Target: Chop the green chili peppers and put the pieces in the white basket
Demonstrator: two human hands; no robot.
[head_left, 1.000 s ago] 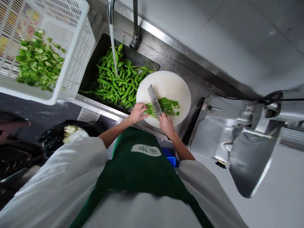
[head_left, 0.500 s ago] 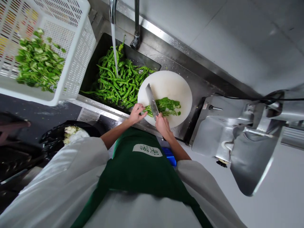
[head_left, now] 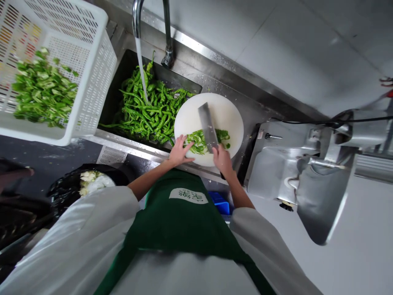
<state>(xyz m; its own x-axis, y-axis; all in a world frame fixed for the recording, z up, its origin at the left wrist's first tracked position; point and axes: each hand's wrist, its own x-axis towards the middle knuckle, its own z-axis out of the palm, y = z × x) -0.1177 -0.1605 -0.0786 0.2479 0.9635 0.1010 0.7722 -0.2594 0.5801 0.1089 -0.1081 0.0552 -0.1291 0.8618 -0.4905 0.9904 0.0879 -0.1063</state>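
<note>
A cleaver point(head_left: 208, 126) is gripped by its handle in my right hand point(head_left: 222, 159), its blade slightly blurred over the cut green peppers point(head_left: 196, 141). These pieces lie on a round white cutting board point(head_left: 225, 112), on both sides of the blade. At the board's left edge rests my left hand point(head_left: 179, 150), fingers spread beside the pepper pieces, with nothing visibly held. Whole green peppers point(head_left: 153, 110) fill the sink point(head_left: 111, 96) to the left of the board.
Water runs from a faucet point(head_left: 137, 18) onto the peppers. A white plastic basket point(head_left: 95, 78) with chopped pepper stands at upper left. Below it is a black-bagged bin point(head_left: 66, 184) with scraps. A metal slicing machine point(head_left: 272, 164) stands to the right.
My right hand has moved the cleaver rightward across the cut peppers. The fingers of my left hand have spread apart. The camera view has shifted a little.
</note>
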